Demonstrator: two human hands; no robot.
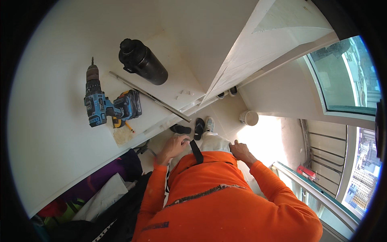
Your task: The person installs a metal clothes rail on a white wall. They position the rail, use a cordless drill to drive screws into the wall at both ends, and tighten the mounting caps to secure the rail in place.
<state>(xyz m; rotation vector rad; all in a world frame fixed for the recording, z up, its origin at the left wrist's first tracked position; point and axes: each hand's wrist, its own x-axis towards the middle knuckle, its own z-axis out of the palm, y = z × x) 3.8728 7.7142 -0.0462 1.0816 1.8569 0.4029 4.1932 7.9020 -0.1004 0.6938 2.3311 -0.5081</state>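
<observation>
My left hand (173, 147) is closed at the left side of my waist, its fingertips pressed together. What lies in them is too small to make out. Just right of it a black strap (196, 152) hangs over the front of my orange sweatshirt (209, 193). At the other side of my waist, my right hand (242, 152) has its fingers curled on the pale trousers (213, 143), gripping the cloth near the sweatshirt hem. A blue cordless drill (96, 105) with a bit fitted lies on the white surface to the left, apart from both hands.
A black bottle (144, 62), a long metal strip (151, 97) and a pencil (129, 127) lie on the white surface (52, 133). Black slippers (199, 128) and a white bucket (249, 117) stand on the floor. Bags (107, 189) crowd the lower left; windows (342, 76) are right.
</observation>
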